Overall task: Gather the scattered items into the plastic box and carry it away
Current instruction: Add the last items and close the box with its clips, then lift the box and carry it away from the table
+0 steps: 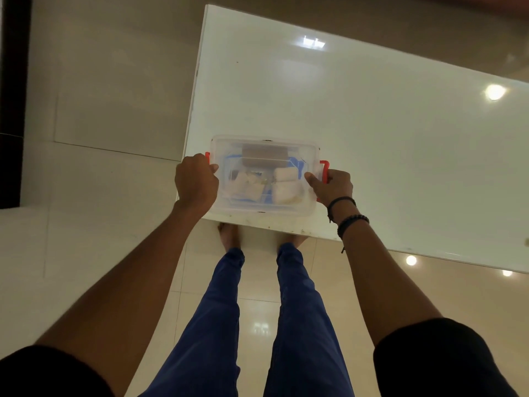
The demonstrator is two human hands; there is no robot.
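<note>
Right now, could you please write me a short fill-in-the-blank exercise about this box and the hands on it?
1. The clear plastic box sits near the table's ____ corner, lid on.
2. Its two side latches are coloured ____.
3. Beaded bracelets circle the ____ wrist.
4. The left hand and right hand each close a grip on one ____ of the box.

Missing words: near-left; red; right; end
</note>
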